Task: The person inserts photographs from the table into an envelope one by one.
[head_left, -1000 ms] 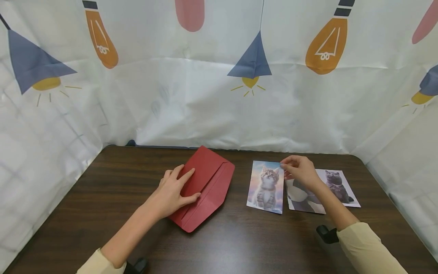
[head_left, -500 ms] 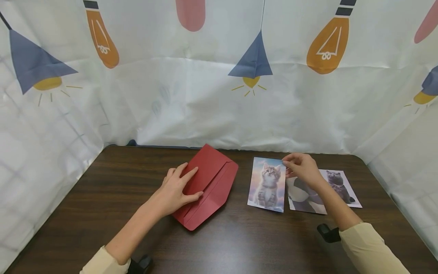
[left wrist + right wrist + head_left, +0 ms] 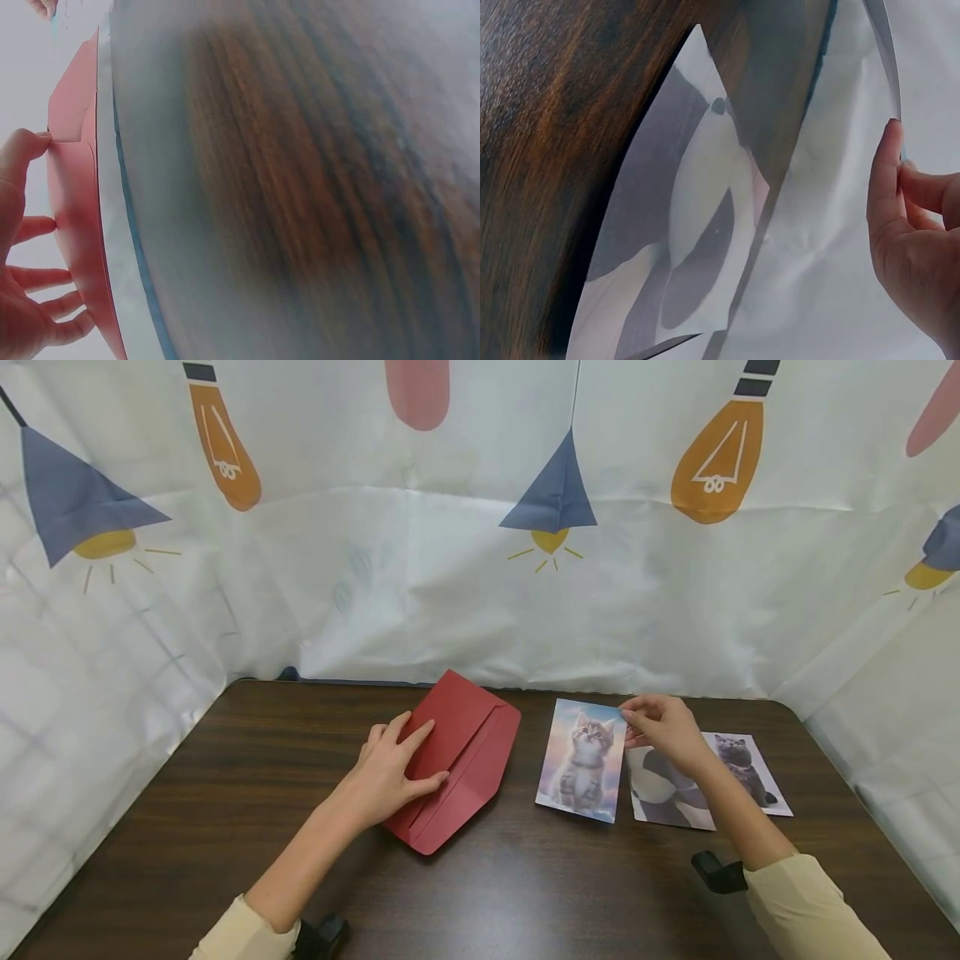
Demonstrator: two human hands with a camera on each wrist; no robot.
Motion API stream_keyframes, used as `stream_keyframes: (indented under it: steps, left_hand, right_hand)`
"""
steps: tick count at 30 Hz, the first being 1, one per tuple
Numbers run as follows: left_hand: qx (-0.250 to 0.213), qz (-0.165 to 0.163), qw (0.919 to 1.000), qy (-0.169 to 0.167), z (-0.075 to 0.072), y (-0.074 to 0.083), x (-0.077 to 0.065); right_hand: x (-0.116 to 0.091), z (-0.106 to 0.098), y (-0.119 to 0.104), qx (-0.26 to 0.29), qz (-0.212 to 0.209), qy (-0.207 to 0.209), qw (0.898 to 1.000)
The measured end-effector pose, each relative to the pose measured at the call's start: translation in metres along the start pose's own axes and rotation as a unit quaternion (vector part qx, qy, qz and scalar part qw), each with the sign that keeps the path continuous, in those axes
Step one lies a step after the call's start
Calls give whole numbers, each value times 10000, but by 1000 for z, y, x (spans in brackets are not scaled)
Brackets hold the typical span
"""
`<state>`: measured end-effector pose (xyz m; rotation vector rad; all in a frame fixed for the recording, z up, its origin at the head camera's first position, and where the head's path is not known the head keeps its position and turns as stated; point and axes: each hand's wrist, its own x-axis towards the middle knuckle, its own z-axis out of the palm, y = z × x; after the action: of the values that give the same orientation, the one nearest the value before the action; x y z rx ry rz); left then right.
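A red envelope [image 3: 480,777] lies tilted on the dark wooden table, its flap side toward the front right. My left hand [image 3: 382,777] rests on it with spread fingers, the thumb at the flap's fold line. In the left wrist view the fingertips touch the red envelope's [image 3: 79,202] upper face. Between thumb and fingers my right hand [image 3: 663,735] pinches the top right corner of a kitten picture card [image 3: 583,760]. That card's raised underside shows in the right wrist view, clear of the table.
Under my right forearm lies a grey and white picture card [image 3: 663,789], partly hidden. A grey cat card [image 3: 742,768] lies beside it to the right. A white curtain [image 3: 450,610] with printed lamps stands behind the table [image 3: 525,893].
My right hand has lifted the kitten card slightly and tilted it, its lower end swinging left. My left hand and the envelope have shifted a little to the right and away.
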<state>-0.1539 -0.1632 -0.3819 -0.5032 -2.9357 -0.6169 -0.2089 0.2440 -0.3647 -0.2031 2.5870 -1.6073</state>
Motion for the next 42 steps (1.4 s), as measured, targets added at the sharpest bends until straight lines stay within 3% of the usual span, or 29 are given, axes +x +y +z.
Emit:
stream_keyframes:
  steps: [17,42]
  left_hand:
    - [91,-237,9997,-5,7,9,9]
    - [-44,-203,9997,151,18,26,16]
  right_hand:
    - [-5,1,-9,233,-10,-68,9997]
    - [-8,15,-17,379,-15,-250,9990]
